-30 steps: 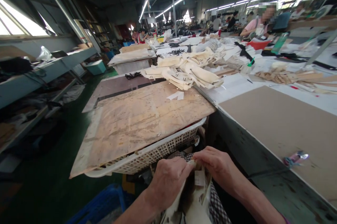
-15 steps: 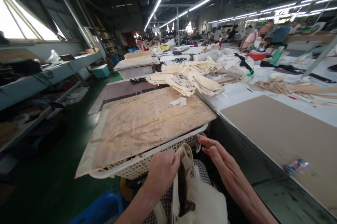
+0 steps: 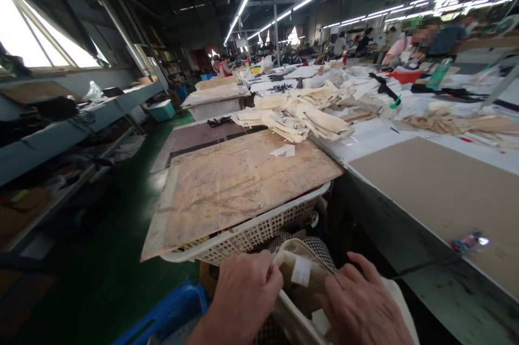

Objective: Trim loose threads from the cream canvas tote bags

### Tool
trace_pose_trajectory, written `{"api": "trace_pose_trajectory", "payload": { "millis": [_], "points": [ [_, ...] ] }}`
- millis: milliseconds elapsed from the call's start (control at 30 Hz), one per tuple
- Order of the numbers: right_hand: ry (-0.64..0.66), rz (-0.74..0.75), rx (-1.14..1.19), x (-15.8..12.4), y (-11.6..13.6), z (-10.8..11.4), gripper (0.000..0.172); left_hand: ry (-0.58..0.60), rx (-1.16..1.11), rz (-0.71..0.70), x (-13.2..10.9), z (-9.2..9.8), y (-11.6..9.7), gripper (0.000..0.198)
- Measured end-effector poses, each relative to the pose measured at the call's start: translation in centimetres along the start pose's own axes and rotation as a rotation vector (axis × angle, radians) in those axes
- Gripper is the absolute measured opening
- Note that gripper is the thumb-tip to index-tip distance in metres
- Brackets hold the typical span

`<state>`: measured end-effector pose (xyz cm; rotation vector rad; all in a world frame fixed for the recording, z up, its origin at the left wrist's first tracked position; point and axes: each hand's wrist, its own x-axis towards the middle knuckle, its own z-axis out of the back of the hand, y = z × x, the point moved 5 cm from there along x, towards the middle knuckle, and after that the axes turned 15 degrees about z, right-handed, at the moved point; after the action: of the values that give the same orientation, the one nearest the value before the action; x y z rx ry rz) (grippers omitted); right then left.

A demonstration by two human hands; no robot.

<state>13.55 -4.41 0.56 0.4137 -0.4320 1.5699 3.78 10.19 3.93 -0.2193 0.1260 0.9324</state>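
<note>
Grip of the left hand is clamped on the near-left edge of a cream cloth piece, the thumb being pressed against the bent fingers. On the opposite side, the same piece is touched by the right hand; one finger is raised, the others are curled at the edge, and whether the cloth is pinched there cannot be told. The cloth piece is held low above the lap, its mouth spread between the two hands, and a white label is seen inside. A second white patch is partly covered near the right thumb.

Beyond it, a checked fabric is seen over the lap. A white perforated basket is overlain by a stained board, on which white scraps are lying. At the lower left, a blue basket is partly shown. On the desk to the right, a brown sheet is laid, with cream pieces heaped farther back, across the corner of the board.
</note>
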Motion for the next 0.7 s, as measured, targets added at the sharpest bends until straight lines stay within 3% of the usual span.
{"api": "trace_pose_trajectory", "payload": {
  "millis": [133,200,233,300,400,600,700],
  "points": [
    [-0.058,-0.336,0.042,-2.2,-0.8,-1.6,0.011,-0.051,-0.037,-0.057,-0.4,0.3,0.5,0.011],
    [-0.05,-0.46,0.162,-3.3,-1.0,-2.9,0.028,-0.096,-0.164,-0.178,0.0,0.9,0.3,0.021],
    [-0.03,-0.478,0.241,-3.6,-1.0,-3.6,0.036,-0.08,-0.227,-0.253,0.3,1.1,0.1,0.033],
    [0.007,-0.467,0.373,-3.9,-0.9,-4.4,0.037,0.04,-0.312,-0.39,1.1,1.3,-0.6,0.045],
    [-0.018,-0.38,0.455,-3.6,-0.9,-4.3,0.025,0.206,-0.284,-0.479,2.3,1.4,-1.7,0.037],
    [-0.126,-0.36,0.448,-3.3,-0.7,-3.2,0.027,0.139,-0.005,-0.635,3.6,1.3,-4.3,0.005],
    [-0.131,-0.407,0.458,-3.4,-0.6,-3.0,0.025,0.141,-0.01,-0.761,3.9,0.7,-5.1,0.011]
  ]
}}
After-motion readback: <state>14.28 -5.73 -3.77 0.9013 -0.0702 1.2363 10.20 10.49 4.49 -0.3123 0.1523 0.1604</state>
